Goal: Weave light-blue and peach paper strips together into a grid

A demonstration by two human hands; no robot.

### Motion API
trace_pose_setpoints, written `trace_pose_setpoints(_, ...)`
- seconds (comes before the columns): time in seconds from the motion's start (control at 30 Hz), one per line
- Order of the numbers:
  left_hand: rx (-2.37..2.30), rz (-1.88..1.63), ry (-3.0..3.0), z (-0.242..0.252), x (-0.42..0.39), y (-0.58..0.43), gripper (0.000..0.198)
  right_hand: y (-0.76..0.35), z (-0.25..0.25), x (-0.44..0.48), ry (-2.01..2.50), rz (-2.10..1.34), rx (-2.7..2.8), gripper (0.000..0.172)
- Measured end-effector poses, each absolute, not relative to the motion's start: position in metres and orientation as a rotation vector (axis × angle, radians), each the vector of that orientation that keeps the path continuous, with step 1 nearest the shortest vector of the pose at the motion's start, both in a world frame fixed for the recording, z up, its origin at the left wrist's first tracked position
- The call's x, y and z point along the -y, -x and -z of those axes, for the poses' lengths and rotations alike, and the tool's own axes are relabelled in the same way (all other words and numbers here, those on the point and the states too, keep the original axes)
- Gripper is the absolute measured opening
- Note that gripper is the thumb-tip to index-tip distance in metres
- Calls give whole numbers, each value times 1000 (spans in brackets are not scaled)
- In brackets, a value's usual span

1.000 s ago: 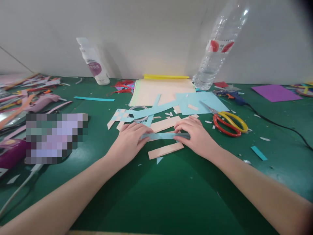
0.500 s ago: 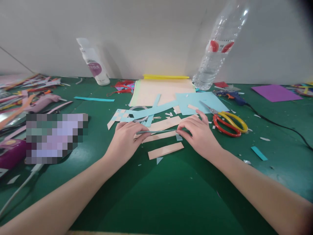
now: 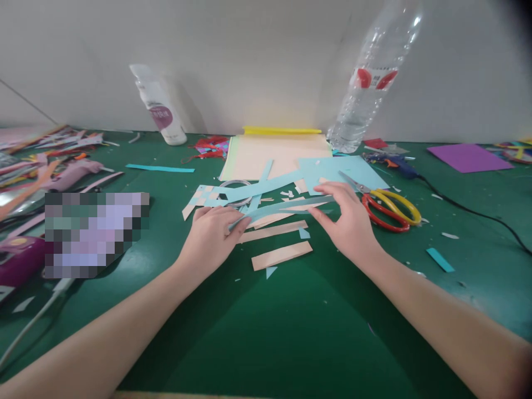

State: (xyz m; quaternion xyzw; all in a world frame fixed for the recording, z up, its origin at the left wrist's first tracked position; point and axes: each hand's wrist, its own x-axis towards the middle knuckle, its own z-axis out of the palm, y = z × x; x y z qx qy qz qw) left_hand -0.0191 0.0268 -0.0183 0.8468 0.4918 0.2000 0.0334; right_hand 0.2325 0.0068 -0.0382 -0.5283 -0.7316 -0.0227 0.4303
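Observation:
My left hand [image 3: 211,235] pinches the left end of a light blue paper strip [image 3: 282,206] between thumb and fingers. The strip looks doubled, its two layers spread apart toward the right. At that end my right hand [image 3: 347,219] is open, thumb and fingers apart around the strip; whether they touch it is unclear. Beneath lie cut beige strips, one beige strip [image 3: 281,255] nearest me. A blue-and-beige woven paper piece [image 3: 203,195] is beside my left hand, near a roll of clear tape [image 3: 226,185]. Red-and-yellow-handled scissors [image 3: 386,208] lie right of my right hand.
Light blue sheets [image 3: 344,169] and a beige sheet [image 3: 278,152] lie behind. A plastic bottle [image 3: 366,94] and a white bottle [image 3: 160,108] stand by the wall. A blurred-out phone [image 3: 97,235] is left; a corded glue gun [image 3: 401,165] and purple paper [image 3: 469,158] are right.
My right hand's fingers have spread from a pinch and moved slightly up and right. The blue strip, earlier edge-on and flat between both hands, now fans into two layers. My left hand stays put.

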Motion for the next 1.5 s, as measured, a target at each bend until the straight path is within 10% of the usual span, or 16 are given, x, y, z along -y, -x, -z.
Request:
trace_pose_setpoints(0.4,-1499,-812,-2472,12,-24,18,32,-225,33,1,1206,-57,1774,22)
trace_pose_setpoints(0.93,-1077,-887,-1605,5,-13,6,39,-219,27,13,1080,-322,2284,66)
trace_pose_setpoints(1.5,-789,-653,-1246,5,-4,0,32,-211,21,15,1038,511,2427,29)
